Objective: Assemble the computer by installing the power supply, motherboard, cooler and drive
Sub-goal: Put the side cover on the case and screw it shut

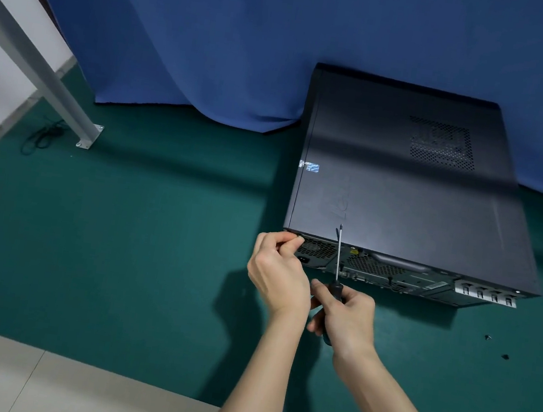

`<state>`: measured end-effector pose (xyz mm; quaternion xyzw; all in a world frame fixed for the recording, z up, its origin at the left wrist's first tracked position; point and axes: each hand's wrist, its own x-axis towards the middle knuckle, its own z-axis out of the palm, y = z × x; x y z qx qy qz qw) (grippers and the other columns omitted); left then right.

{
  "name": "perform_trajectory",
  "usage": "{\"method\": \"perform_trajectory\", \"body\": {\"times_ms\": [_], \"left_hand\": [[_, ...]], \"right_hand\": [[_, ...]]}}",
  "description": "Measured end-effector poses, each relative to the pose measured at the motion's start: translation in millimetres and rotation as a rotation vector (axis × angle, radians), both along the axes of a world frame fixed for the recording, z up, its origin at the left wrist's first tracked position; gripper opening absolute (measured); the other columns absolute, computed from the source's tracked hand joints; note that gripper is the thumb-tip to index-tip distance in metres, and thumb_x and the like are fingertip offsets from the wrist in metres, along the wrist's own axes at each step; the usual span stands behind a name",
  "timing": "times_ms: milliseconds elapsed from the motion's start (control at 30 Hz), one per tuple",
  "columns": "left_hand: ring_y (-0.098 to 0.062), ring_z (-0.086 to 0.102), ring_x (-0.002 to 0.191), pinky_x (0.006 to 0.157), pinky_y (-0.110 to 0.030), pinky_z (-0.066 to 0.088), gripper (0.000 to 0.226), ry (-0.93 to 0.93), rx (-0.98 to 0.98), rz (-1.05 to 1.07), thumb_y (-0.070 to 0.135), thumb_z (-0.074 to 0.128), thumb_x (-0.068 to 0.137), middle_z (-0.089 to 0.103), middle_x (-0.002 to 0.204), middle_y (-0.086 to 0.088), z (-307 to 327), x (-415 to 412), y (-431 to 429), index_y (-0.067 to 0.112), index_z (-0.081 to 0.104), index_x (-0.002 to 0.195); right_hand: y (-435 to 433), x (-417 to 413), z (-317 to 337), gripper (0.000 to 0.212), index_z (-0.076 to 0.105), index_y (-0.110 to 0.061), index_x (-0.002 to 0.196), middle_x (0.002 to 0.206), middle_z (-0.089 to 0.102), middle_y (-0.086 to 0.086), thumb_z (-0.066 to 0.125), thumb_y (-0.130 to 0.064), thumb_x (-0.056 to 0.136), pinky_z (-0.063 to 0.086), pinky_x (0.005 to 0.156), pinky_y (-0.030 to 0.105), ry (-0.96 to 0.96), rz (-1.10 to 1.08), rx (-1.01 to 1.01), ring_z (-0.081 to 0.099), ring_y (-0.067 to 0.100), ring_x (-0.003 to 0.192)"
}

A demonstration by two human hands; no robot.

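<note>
hands (280,276), screwdriver (338,256), flat case (403,188), rear nearest

The computer case (403,188) lies on the mat (118,255) before the curtain (215,43), with two screws (488,337) nearer, rightward.

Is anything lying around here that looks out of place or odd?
Two small dark bits, probably screws, lie loose on the green mat, apart from the computer case. A sticker on the case's edge looks torn.
</note>
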<state>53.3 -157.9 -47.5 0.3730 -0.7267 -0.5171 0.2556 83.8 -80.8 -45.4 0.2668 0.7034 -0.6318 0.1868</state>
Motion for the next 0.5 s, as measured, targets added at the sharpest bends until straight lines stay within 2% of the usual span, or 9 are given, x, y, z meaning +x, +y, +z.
{"method": "perform_trajectory", "body": {"times_ms": [100, 200, 333, 433, 500], "left_hand": [[-0.025, 0.063, 0.061, 0.066, -0.037, 0.05, 0.012, -0.032, 0.161, 0.04, 0.0, 0.072, 0.077, 0.067, 0.069, -0.009, 0, -1, 1, 0.008, 0.068, 0.069], [-0.018, 0.064, 0.056, 0.067, -0.037, 0.054, 0.013, -0.028, 0.26, 0.09, 0.0, 0.073, 0.077, 0.066, 0.06, -0.006, 2, 0, 1, 0.01, 0.068, 0.069], [-0.02, 0.066, 0.057, 0.071, -0.039, 0.055, 0.015, -0.065, 0.324, 0.088, 0.002, 0.074, 0.076, 0.064, 0.055, -0.002, 5, -2, 1, 0.012, 0.067, 0.067], [-0.015, 0.063, 0.05, 0.061, -0.027, 0.052, 0.02, -0.123, 0.453, 0.1, 0.006, 0.074, 0.078, 0.063, 0.053, -0.001, 8, -4, 0, 0.016, 0.065, 0.064], [-0.009, 0.058, 0.043, 0.05, -0.018, 0.047, 0.015, -0.174, 0.575, 0.105, 0.005, 0.071, 0.081, 0.063, 0.053, -0.002, 10, -6, -5, 0.01, 0.067, 0.067]], "right_hand": [[2, 0, 0, 0.021, 0.064, 0.004, 0.077, 0.042, 0.055, 0.001, 0.065, -0.013, 0.09, 0.026, 0.031, 0.015, 0.003, -0.004, 0.004, 0.042, 0.014, 0.027], [4, 0, 1, 0.02, 0.065, 0.007, 0.08, 0.05, 0.06, 0.003, 0.065, -0.011, 0.09, 0.026, 0.031, 0.016, 0.009, -0.017, 0.006, 0.043, 0.015, 0.028], [4, 2, 3, 0.021, 0.064, 0.007, 0.082, 0.055, 0.061, 0.005, 0.065, -0.012, 0.09, 0.028, 0.032, 0.018, 0.019, 0.015, 0.023, 0.043, 0.016, 0.03], [5, 6, 6, 0.022, 0.064, 0.004, 0.079, 0.058, 0.062, 0.006, 0.065, -0.014, 0.09, 0.031, 0.034, 0.02, 0.033, 0.064, 0.055, 0.044, 0.018, 0.031], [5, 10, 9, 0.022, 0.064, 0.002, 0.077, 0.059, 0.063, 0.006, 0.065, -0.015, 0.09, 0.033, 0.035, 0.021, 0.042, 0.106, 0.073, 0.045, 0.018, 0.032]]}}
